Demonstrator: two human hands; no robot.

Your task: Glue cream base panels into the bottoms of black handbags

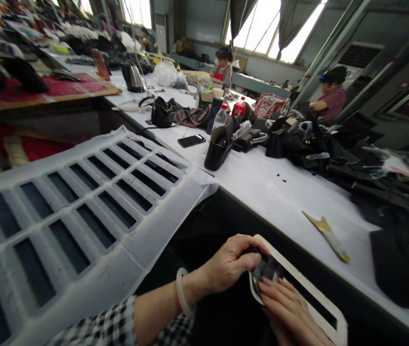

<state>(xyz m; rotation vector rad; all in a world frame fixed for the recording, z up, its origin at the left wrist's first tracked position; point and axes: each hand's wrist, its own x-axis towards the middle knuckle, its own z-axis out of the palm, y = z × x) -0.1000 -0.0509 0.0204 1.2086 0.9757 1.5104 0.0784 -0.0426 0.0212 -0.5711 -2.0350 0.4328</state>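
While your left hand [229, 264] pinches the dark piece [266, 269], near right: right hand [287, 307] open, flat on white frame [293, 271]; press evenly.

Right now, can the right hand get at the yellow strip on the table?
Probably yes. The right hand rests on the white frame; the yellow strip lies on bare table just beyond it, with nothing between.

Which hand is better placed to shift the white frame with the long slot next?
Probably the right hand: it lies flat on the white slotted frame, while the left hand is curled over the small dark piece at its end.
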